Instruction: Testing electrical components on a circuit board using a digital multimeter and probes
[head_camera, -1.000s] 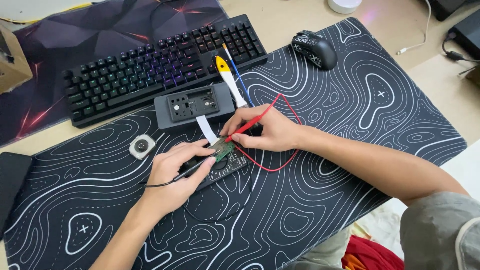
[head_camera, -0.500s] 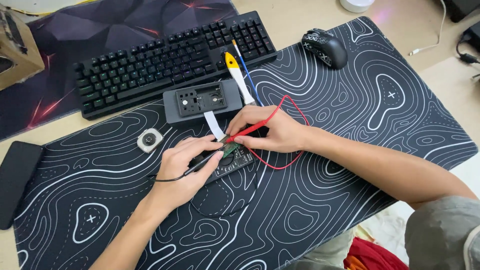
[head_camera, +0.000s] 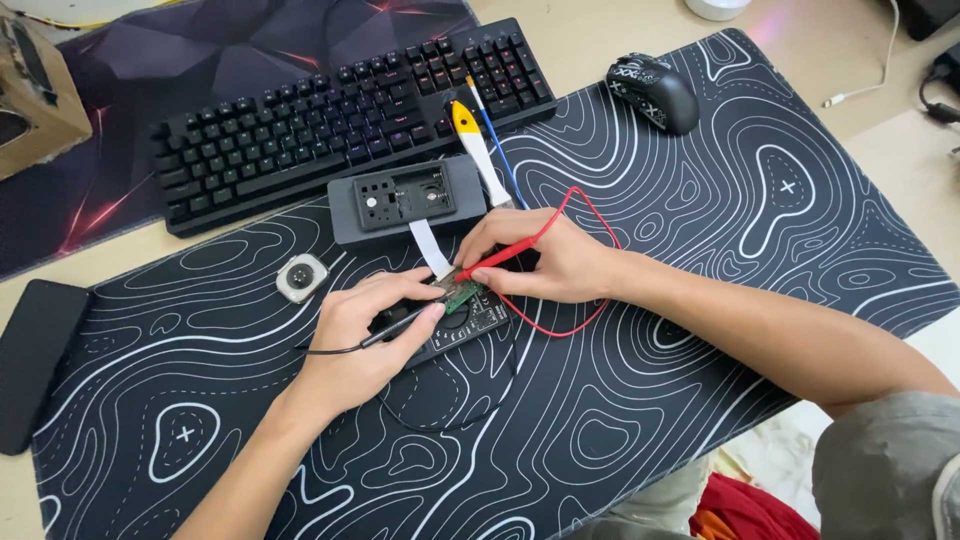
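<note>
On the black desk mat (head_camera: 700, 330) with white contour lines, both hands meet over a small green circuit board (head_camera: 463, 293) that rests on a black multimeter (head_camera: 462, 328). The left hand (head_camera: 365, 335) pinches a black test probe (head_camera: 398, 326), fingers clamped around it, its thin black lead trailing left. The right hand (head_camera: 545, 262) grips a red test probe (head_camera: 497, 258), fingers closed on it, tip touching the board; its red lead (head_camera: 590, 215) loops beside the wrist. Just behind lies a grey device casing (head_camera: 408, 198) with a white ribbon cable (head_camera: 431, 247). Further back sit a black keyboard (head_camera: 340, 115), a computer mouse (head_camera: 654, 92) and a yellow-tipped tool (head_camera: 474, 146). A small round part (head_camera: 301, 277) lies left of the hands.
</note>
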